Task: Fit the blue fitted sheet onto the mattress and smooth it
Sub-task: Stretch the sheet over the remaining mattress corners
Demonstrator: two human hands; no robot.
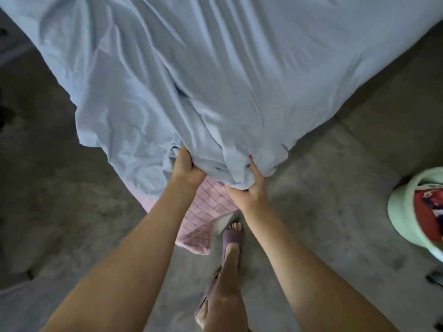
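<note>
The light blue fitted sheet [215,68] lies wrinkled over the mattress, whose near corner points toward me. My left hand [184,166] grips a bunched fold of the sheet at the corner's left side. My right hand [251,185] grips the sheet's hem at the corner's right side, fingers curled into the fabric. Below the hands, a pink checked cloth [206,219] shows under the blue sheet where the corner is uncovered. The mattress itself is hidden by the fabric.
Grey concrete floor [323,188] surrounds the bed corner. My feet in purple slippers [232,236] stand just below the corner. A pale green container with red contents [417,209] sits at the right edge. The left side is dark.
</note>
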